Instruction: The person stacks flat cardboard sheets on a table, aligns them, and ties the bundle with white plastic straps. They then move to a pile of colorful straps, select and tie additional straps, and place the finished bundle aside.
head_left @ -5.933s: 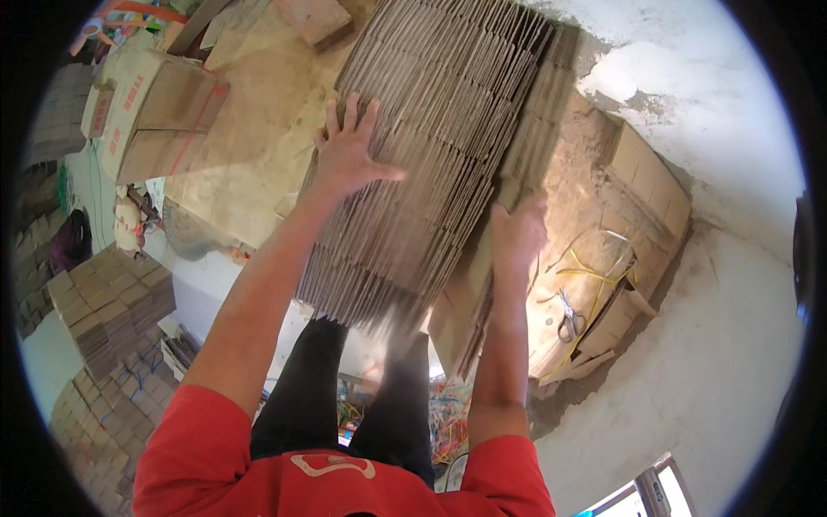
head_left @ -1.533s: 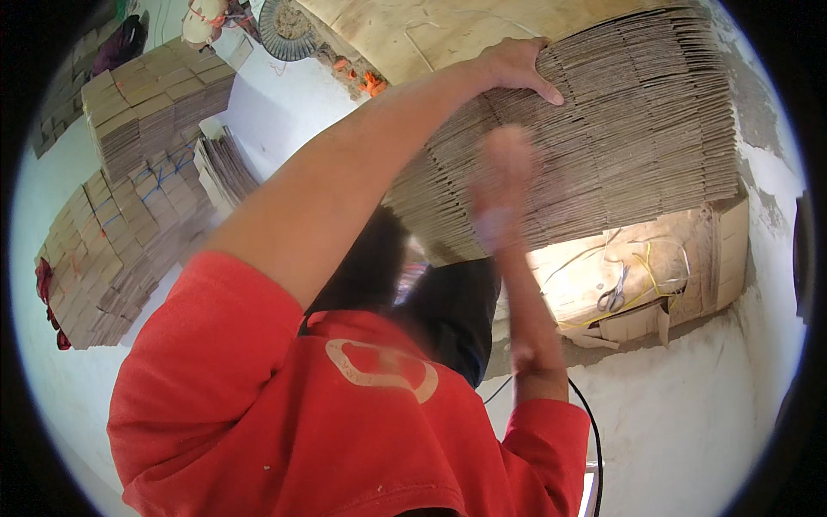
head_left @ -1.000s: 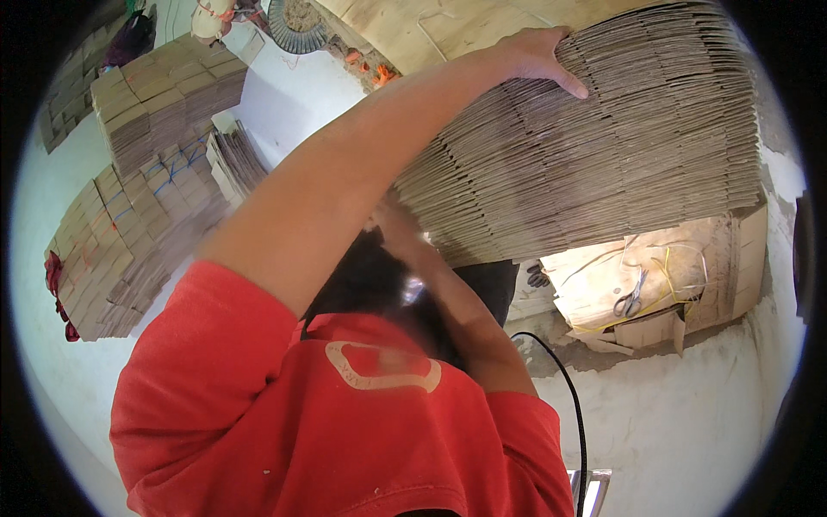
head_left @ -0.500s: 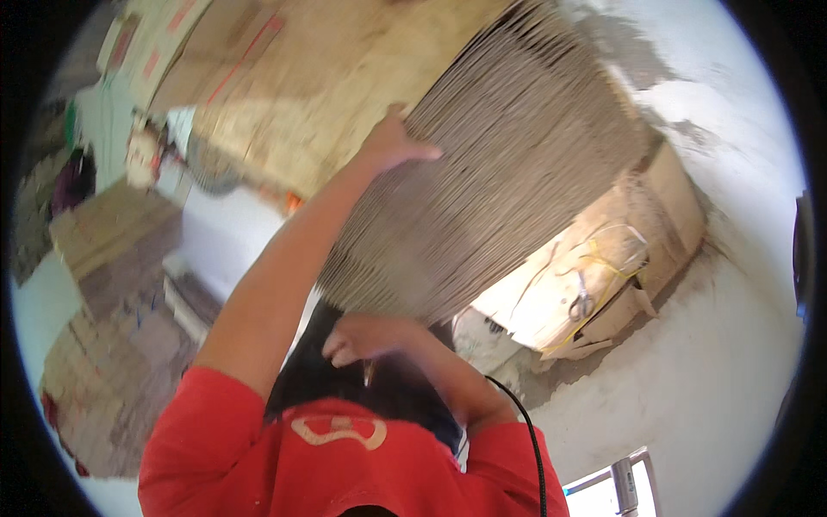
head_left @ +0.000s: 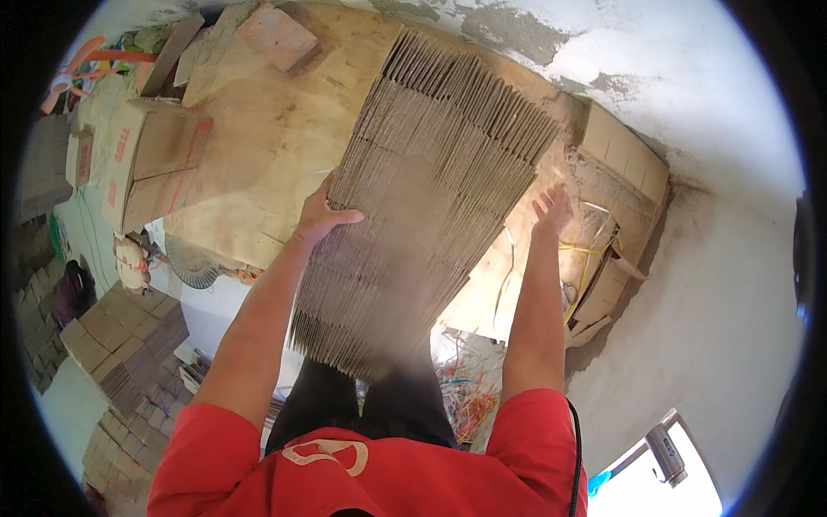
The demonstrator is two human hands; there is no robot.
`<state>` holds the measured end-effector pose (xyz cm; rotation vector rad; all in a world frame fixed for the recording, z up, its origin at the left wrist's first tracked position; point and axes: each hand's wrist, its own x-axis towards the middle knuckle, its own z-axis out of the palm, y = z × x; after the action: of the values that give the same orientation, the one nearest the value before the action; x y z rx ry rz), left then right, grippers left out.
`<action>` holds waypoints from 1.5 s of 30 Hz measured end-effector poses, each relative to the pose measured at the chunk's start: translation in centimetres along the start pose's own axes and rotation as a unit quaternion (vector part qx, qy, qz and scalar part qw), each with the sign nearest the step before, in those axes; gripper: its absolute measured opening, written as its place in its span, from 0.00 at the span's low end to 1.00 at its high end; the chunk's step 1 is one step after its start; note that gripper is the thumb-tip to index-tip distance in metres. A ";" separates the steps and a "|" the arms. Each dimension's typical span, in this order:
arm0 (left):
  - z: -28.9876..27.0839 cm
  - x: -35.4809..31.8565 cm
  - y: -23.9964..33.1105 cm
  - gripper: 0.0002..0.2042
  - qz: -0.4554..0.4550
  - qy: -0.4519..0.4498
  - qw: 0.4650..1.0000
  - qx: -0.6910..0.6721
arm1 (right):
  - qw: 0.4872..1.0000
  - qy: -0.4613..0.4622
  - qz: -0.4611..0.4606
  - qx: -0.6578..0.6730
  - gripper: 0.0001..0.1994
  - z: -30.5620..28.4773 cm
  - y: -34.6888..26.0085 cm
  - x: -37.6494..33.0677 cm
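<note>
A long stack of flattened cardboard sheets (head_left: 422,172), packed edge-up in a slanting row, stretches from the far middle down to the front of my dark trousers. My left hand (head_left: 327,217) rests against its left side, thumb stretched over the sheet edges and the other fingers partly hidden at the side. Beyond the stack's right side, my right hand (head_left: 556,211) is raised with fingers apart, holding nothing. It is apart from the stack, near a yellow strap (head_left: 586,248) on cardboard.
The stack lies on a wooden board (head_left: 267,129). A brick-like block (head_left: 277,36) and a carton (head_left: 155,159) sit on its far left. A fan (head_left: 191,263) stands below its left edge. Tangled straps (head_left: 465,392) lie on the floor. A peeling wall (head_left: 689,95) borders the right.
My right hand has moved from in front of my body out to the stack's right side, and its fingers have opened. My left hand stays at the left side. The view has shifted.
</note>
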<state>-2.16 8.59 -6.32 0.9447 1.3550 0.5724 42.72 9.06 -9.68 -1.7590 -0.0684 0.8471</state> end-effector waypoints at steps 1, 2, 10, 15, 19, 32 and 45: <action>-0.5 0.1 -0.6 0.52 0.006 0.004 1.000 -0.001 | 0.999 -0.042 -0.018 -0.022 0.25 1.6 0.0 -0.8; -0.9 0.3 -1.8 0.51 0.012 0.008 1.000 -0.002 | 0.998 -0.060 -0.030 -0.017 0.24 2.7 0.1 -1.2; -0.7 0.5 -1.0 0.52 0.011 -0.020 1.000 -0.003 | 0.977 -0.092 -0.164 -0.096 0.24 5.3 -0.6 -0.4; -1.0 0.6 -1.0 0.52 0.013 -0.028 0.999 -0.007 | 0.941 -0.095 -0.251 -0.209 0.24 6.3 -0.5 0.0; -1.1 0.5 -0.8 0.52 -0.002 -0.025 1.000 0.008 | 0.922 -0.082 -0.264 -0.269 0.21 6.4 -1.3 -0.4; -2.1 0.3 -1.0 0.49 -0.002 -0.023 0.999 -0.038 | 0.904 -0.094 -0.278 -0.312 0.15 8.7 -2.8 -2.0; -2.7 1.1 -1.4 0.46 -0.006 -0.041 0.998 -0.038 | 0.846 -0.129 -0.411 -0.313 0.19 8.6 -2.8 -1.3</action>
<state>-4.83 9.32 -7.94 0.8894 1.2552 0.5665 37.89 16.53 -7.66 -1.9077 -1.3163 0.4118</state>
